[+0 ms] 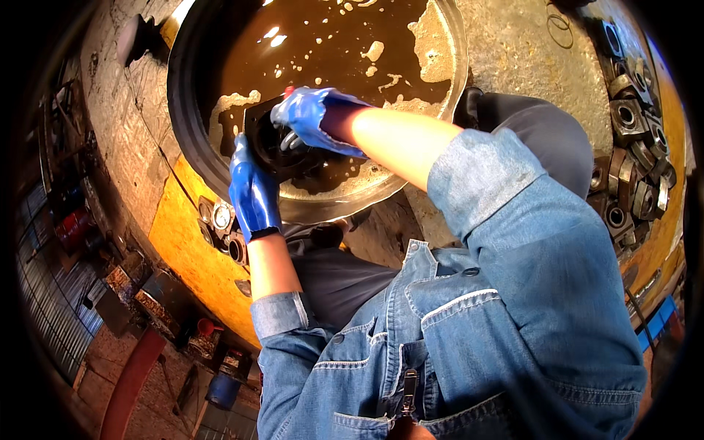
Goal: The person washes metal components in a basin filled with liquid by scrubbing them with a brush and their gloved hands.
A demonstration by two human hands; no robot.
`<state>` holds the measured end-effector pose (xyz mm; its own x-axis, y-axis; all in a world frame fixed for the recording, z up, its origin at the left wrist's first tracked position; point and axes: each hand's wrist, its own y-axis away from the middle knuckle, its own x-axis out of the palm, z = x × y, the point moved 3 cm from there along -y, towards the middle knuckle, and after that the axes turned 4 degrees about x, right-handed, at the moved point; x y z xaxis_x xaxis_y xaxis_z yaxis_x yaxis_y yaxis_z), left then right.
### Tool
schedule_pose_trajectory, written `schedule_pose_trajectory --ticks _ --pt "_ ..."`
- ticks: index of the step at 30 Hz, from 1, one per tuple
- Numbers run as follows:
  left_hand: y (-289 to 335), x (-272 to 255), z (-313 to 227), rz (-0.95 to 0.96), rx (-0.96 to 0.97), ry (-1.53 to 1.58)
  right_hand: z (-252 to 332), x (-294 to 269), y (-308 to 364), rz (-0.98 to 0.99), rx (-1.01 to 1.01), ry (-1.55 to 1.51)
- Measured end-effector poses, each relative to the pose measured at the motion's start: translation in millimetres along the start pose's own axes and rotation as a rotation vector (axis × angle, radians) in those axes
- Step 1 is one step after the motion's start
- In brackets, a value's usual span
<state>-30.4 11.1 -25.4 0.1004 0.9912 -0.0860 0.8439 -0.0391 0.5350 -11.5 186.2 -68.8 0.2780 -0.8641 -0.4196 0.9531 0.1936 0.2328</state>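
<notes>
Both my hands wear shiny blue rubber gloves, over a round basin [458, 59] of brown, foamy liquid. My left hand [254, 192] is closed on the left edge of a dark, wet, block-like metal part [254, 117] with a round opening. The part is tilted over the near left side of the basin, and its lower portion blends into the dark liquid. My right hand [308, 117] is closed at the opening, fingers curled down. A small red tip [289, 92] shows above its knuckles; the rest of that object is hidden.
Metal bearing housings [627, 117] lie heaped on the right, and several more [222, 215] sit by my left wrist. A yellow surface [191, 242] borders the basin at left. My bent knee [543, 125] is close to the right rim. Thin rings [560, 31] lie on the concrete floor.
</notes>
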Motion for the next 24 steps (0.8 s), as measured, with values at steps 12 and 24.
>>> schedule_pose_trajectory --ticks 12,24 --pt "12 3 -10 0.102 0.342 -0.448 68 -16 11 0.486 -0.396 0.949" --pt "15 9 -10 -0.014 0.125 -0.047 33 17 -15 0.281 -0.628 0.925"
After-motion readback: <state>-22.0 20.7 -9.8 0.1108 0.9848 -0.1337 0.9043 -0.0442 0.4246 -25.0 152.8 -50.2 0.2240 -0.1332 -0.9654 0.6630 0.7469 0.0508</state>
